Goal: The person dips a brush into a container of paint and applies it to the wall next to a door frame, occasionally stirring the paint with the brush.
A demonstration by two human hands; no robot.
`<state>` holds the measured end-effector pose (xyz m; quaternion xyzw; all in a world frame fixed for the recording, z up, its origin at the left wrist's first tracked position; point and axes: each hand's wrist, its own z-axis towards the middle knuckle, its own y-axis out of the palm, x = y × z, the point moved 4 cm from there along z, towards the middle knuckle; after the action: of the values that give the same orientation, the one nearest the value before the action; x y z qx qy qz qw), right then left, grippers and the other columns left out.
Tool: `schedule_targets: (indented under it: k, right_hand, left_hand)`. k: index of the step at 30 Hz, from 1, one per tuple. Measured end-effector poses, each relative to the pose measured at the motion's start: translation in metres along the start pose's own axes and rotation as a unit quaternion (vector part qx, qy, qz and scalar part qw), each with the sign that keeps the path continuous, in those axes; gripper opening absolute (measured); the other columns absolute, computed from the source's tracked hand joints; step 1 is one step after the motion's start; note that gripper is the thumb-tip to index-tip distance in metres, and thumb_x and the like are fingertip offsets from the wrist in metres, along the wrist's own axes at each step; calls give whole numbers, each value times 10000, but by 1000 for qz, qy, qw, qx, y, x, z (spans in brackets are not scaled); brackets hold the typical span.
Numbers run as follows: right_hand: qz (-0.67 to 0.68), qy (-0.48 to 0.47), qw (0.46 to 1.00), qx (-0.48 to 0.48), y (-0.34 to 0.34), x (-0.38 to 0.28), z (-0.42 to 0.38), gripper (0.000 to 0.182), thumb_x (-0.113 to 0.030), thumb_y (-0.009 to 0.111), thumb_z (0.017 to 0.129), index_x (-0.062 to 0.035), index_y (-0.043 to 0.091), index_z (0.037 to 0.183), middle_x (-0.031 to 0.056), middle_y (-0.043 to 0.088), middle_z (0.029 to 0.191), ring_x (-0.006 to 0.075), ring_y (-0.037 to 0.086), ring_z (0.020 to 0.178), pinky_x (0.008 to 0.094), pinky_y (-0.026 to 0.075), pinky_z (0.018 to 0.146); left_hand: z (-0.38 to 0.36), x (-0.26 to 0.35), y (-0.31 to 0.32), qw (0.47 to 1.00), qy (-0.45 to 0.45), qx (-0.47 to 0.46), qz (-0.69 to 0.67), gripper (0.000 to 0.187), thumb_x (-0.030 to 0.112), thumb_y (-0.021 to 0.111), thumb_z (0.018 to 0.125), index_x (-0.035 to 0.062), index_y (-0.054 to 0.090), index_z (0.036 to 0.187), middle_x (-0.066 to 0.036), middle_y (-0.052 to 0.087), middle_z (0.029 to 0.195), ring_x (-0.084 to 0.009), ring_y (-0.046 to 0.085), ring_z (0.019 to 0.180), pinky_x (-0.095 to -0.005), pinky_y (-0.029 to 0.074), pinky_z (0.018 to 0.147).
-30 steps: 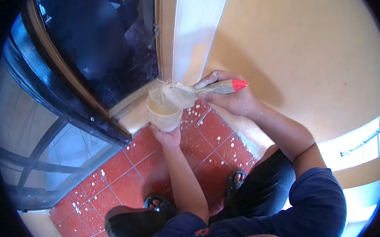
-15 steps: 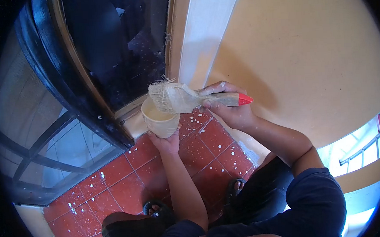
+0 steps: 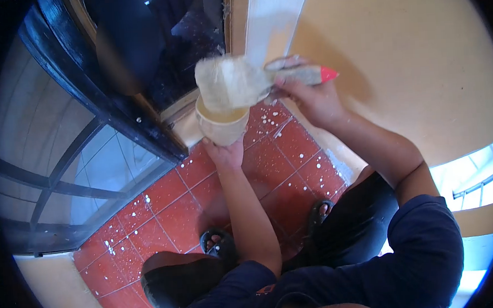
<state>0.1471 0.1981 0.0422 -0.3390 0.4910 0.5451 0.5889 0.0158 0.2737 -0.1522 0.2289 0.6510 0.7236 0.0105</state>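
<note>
My right hand [image 3: 310, 95] is closed round the handle of a wide paintbrush [image 3: 234, 82], whose handle ends in a red tip. The pale, paint-coated bristles point left and overlap the far rim of a cream-coloured cup [image 3: 223, 127]. From below, my left hand [image 3: 227, 153] grips this cup, fingers wrapped about its base. Light paint marks show on the fingers of my right hand. The inside of the cup is largely hidden behind the brush.
A yellow wall [image 3: 398, 62] rises at the right, with a white strip [image 3: 273, 19] beside a wooden frame [image 3: 237, 26]. At the left stands a dark door [image 3: 69, 68] with glass. Red floor tiles [image 3: 172, 219] carry white paint spatters.
The brush and my right hand have moved up in view, slightly right. The cup in my left hand has also shifted up and right. The whole view has shifted a little.
</note>
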Motion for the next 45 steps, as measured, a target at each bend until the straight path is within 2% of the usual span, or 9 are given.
schedule_targets:
  k: [4, 6, 14, 16, 19, 24, 32, 39, 45]
  right_hand:
    - [80, -7, 997, 14, -8, -13, 11, 274, -114, 535, 883, 5, 500, 1127, 129, 615, 957, 216, 634, 837, 349, 539, 733]
    - [43, -9, 998, 42, -15, -26, 22, 270, -151, 525, 889, -13, 506, 1120, 120, 622, 959, 210, 634, 829, 351, 530, 739]
    - [154, -207, 960, 108, -37, -79, 85, 211, -169, 528, 877, -24, 515, 1030, 119, 595, 963, 239, 601, 888, 374, 503, 780]
    - [260, -246, 915, 188, -57, -59, 78, 208, -188, 525, 888, -42, 551, 1034, 75, 594, 978, 216, 574, 907, 350, 490, 802]
    - [332, -241, 863, 296, -92, 3, 51, 228, -181, 523, 894, -30, 528, 1065, 85, 589, 957, 196, 572, 880, 329, 504, 784]
    - [354, -180, 810, 433, -141, 121, -20, 207, -163, 524, 887, -30, 531, 1046, 103, 619, 951, 192, 606, 874, 322, 521, 778]
    - [418, -108, 801, 414, -147, 193, -5, 234, -141, 524, 874, -39, 497, 1083, 110, 619, 978, 209, 615, 905, 338, 528, 796]
    - [424, -97, 807, 400, -134, 162, 25, 231, -114, 528, 882, -43, 449, 1087, 107, 578, 1004, 200, 608, 892, 335, 540, 756]
    - [383, -160, 829, 374, -134, 132, 66, 248, -80, 546, 869, -40, 434, 1087, 111, 561, 1000, 213, 607, 873, 341, 544, 740]
  left_hand:
    - [-1, 4, -1, 1000, -20, 4, -3, 802, 670, 573, 674, 216, 382, 1307, -51, 471, 1276, -306, 505, 1059, -468, 451, 715]
    - [2, 5, -2, 1000, -19, -4, -6, 801, 676, 561, 678, 215, 382, 1308, -52, 468, 1281, -310, 500, 1070, -474, 450, 719]
    - [4, 9, -6, 1000, -3, -16, -6, 835, 649, 616, 654, 206, 373, 1318, -69, 468, 1266, -329, 490, 1055, -459, 466, 704]
    - [2, 5, 3, 982, -29, -116, -146, 829, 597, 673, 645, 188, 386, 1307, -112, 478, 1218, -352, 488, 1007, -407, 480, 680]
    - [-2, 3, 17, 967, -28, -150, -205, 808, 555, 690, 663, 160, 390, 1301, -149, 470, 1191, -360, 484, 965, -364, 484, 656]
    - [-14, 5, 45, 967, -41, -185, -170, 813, 523, 706, 665, 139, 383, 1305, -158, 444, 1201, -341, 468, 976, -348, 469, 677]
    - [-29, -3, 38, 963, -39, -218, -152, 811, 418, 777, 636, 156, 396, 1302, -139, 388, 1254, -333, 447, 1011, -331, 462, 695]
    - [-33, -23, 43, 970, -54, -205, -120, 804, 490, 733, 670, 160, 381, 1314, -147, 395, 1248, -342, 460, 1023, -342, 481, 695]
    - [-31, -32, 46, 973, -63, -197, -103, 793, 549, 679, 693, 154, 381, 1313, -152, 412, 1243, -357, 477, 1003, -352, 482, 672]
